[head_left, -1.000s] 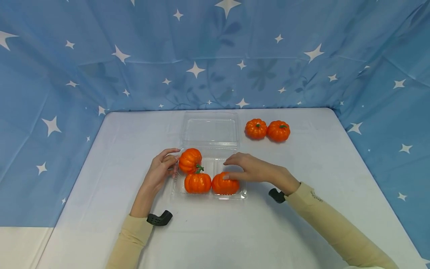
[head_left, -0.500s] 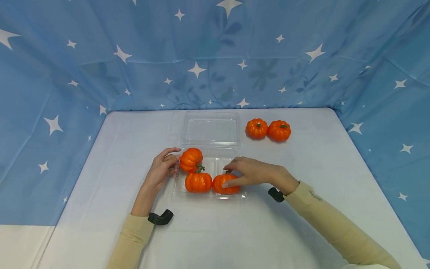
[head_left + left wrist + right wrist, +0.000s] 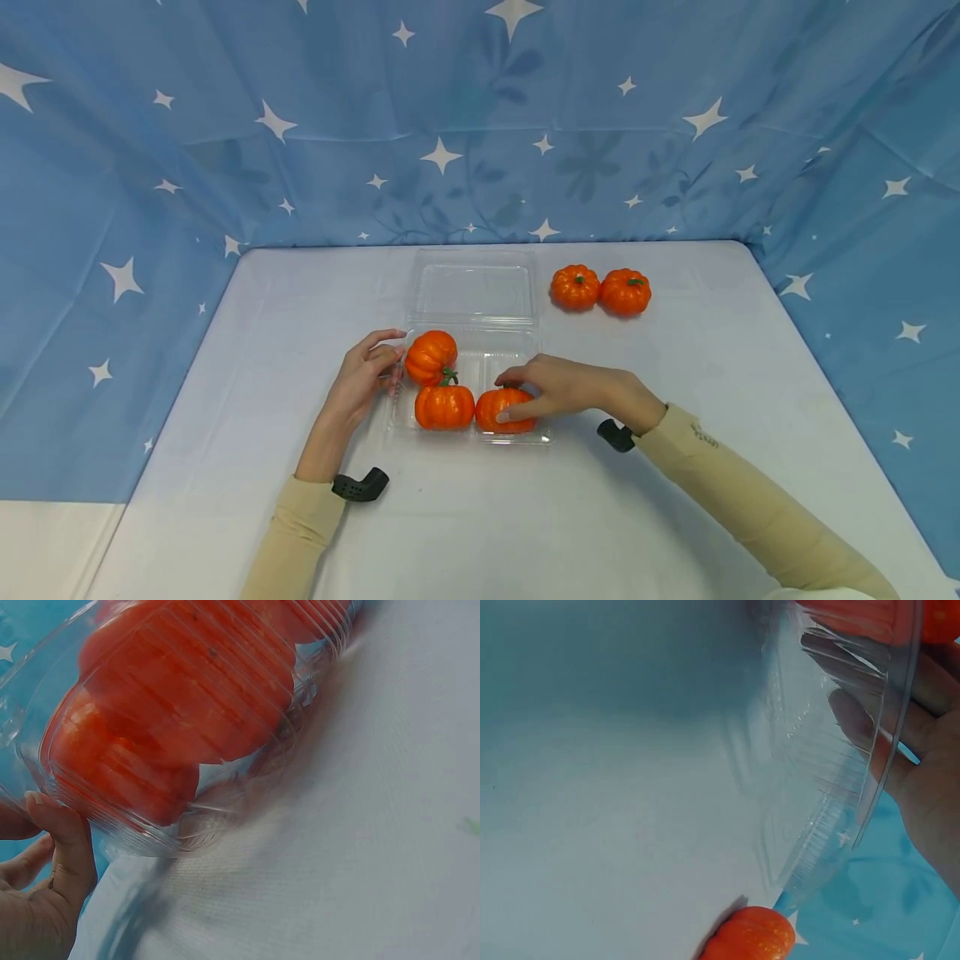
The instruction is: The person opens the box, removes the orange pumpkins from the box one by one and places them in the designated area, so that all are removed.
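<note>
At the near centre of the worktop (image 3: 225, 467), the right hand (image 3: 558, 387) lies over the near-right pumpkin (image 3: 504, 410) in the clear clamshell tray (image 3: 480, 367), thumb against its front and fingers curled over its top, gripping it where it sits on the tray floor. At nine o'clock from it, touching, sits the near-left pumpkin (image 3: 444, 407); at ten o'clock the tilted pumpkin (image 3: 431, 357) leans in the far-left corner. The left hand (image 3: 363, 377) rests its loosely bent fingers against the tray's left wall beside that pumpkin; whether it actually pinches the rim I cannot tell. The lid (image 3: 471, 290) lies open flat at twelve o'clock, and two spare pumpkins (image 3: 600, 289) sit touching at one o'clock, well apart. The risk, as I judge it, is the light tray sliding or tipping under a sideways push, or the tilted pumpkin rolling onto its neighbours and jamming the row. The wrist views are blurred orange and plastic, and the near-right pumpkin's stem is hidden under the fingers.
</note>
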{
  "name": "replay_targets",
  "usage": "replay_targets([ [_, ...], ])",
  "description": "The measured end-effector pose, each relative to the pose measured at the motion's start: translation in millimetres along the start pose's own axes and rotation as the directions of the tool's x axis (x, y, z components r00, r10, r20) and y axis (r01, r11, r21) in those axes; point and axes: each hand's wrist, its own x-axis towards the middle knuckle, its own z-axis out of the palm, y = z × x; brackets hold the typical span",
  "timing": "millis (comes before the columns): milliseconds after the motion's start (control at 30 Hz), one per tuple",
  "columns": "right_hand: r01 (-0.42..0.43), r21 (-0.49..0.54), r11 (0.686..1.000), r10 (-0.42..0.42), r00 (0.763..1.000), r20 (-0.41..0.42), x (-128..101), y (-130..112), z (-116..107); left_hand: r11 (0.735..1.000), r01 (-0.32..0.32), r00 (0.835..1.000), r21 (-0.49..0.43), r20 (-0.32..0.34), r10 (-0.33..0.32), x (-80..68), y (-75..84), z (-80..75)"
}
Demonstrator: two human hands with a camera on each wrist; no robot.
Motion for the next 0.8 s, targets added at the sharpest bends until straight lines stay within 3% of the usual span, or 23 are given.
replay_targets([
  [167, 0.012, 0.035, 0.999, -0.012, 1.0, -0.005, -1, 1, 4, 1.0, -0.008, 1.0, 0.003, 0.007, 0.008, 0.1, -0.4, -0.2],
  [400, 0.054, -0.014, 0.998, -0.056, 0.989, -0.137, 1, 5, 8, 1.0, -0.015, 1.0, -0.001, 0.01, 0.015, 0.0, -0.8, -1.7],
  [633, -0.059, 0.025, 0.998, 0.063, 0.985, -0.16, 4, 2, 10, 1.0, -0.011, 1.0, -0.013, 0.017, 0.011, 0.1, -0.6, -2.2],
  [800, -0.095, -0.038, 0.995, 0.087, 0.983, -0.164, 8, 2, 13, 1.0, -0.011, 1.0, -0.011, 0.017, 0.012, 0.5, -1.3, -1.6],
])
